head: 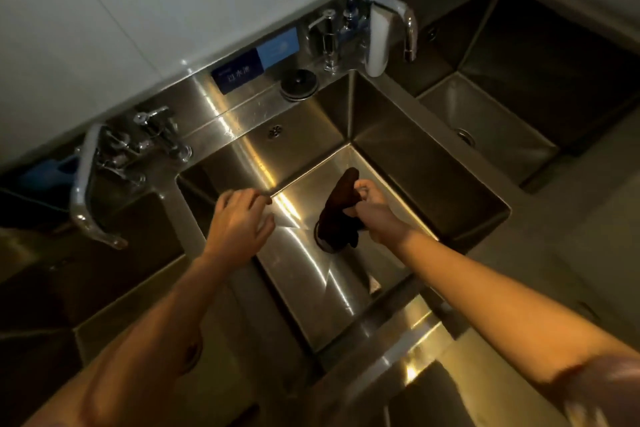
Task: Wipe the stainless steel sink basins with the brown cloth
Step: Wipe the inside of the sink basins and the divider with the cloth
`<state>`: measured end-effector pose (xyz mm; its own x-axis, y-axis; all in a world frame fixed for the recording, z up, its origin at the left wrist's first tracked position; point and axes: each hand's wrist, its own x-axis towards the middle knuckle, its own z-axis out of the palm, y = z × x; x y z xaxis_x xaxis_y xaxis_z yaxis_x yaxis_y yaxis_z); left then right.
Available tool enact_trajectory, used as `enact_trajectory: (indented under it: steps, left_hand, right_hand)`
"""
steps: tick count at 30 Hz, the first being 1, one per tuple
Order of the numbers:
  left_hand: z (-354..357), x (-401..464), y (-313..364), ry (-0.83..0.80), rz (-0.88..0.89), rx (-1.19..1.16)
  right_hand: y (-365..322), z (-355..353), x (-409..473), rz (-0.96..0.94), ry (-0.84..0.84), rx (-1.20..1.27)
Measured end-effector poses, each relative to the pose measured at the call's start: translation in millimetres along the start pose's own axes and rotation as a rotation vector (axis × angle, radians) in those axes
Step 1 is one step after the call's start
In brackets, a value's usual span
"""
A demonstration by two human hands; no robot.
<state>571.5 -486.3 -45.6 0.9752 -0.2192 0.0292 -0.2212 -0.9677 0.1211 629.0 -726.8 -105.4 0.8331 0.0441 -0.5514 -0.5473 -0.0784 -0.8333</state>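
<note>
Brown cloth (341,208) bunched and gripped in the right hand (372,208), hanging above the drain (323,239) of the middle sink basin (429,163). Left hand (239,218) relaxed, fingers spread, holding nothing, hovering over the basin's left edge. Round strainer plug (298,82) lying on the back ledge beside a blue label (238,74). White hose (381,10) hanging by the faucet (405,24) at the rear right corner.

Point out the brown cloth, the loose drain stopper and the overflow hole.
brown cloth (341,204): head view, bunched middle.
drain stopper (299,83): head view, dark top.
overflow hole (276,131): head view, perforated centre.
</note>
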Motion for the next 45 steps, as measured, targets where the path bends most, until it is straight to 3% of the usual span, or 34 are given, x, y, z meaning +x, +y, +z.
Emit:
enact_trajectory:
  steps: [9, 14, 18, 26, 32, 40, 45]
  left_hand:
    - [21, 1, -50, -0.148, 0.216, -0.020]
    - [40, -13, -70, -0.112, 0.249, -0.131]
    - [48, -14, -73, -0.141, 0.250, -0.140]
    - [46, -17, -67, -0.062, 0.296, -0.153]
    - [44, -15, -70, -0.120, 0.173, -0.202]
    - [52, -10, -78, -0.109, 0.295, -0.116]
    - [50, -9, -79, -0.173, 0.268, -0.107]
  right_hand:
    - [12, 44, 14, 0.069, 0.436, 0.276]
    - [25, 51, 20, 0.133, 0.632, 0.492]
    - [34, 52, 30, 0.205, 0.752, 0.609]
    - [50, 69, 47, 0.159, 0.928, 0.784]
    - [46, 92, 68, 0.116, 0.941, 0.843]
    - [37, 101, 132, 0.105, 0.850, 0.971]
    - [37, 96, 174, 0.062, 0.851, 0.997]
